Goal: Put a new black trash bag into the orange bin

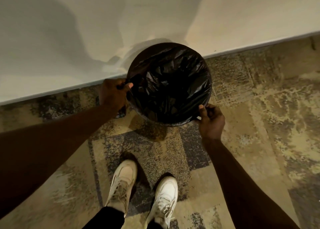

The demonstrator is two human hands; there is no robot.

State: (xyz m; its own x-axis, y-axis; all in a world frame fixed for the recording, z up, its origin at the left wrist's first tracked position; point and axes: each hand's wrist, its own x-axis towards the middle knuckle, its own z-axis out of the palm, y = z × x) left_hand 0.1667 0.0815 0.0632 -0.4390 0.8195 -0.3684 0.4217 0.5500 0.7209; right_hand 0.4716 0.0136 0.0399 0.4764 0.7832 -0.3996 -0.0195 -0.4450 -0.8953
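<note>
both hands [113,94] apparently gripping bag [169,83] rim

The black trash bag [168,83] lines the round bin, its glossy, crinkled plastic sagging inside and its edge folded over the whole rim. The bin stands upright on the floor, hidden under the bag.

Orange bin [173,123] is being covered almost wholly by black trash bag [169,83] — colour not being shown. Both forearms are being cropped at frame edges — left hand [113,94] fingertips hidden behind bag edge.
</note>
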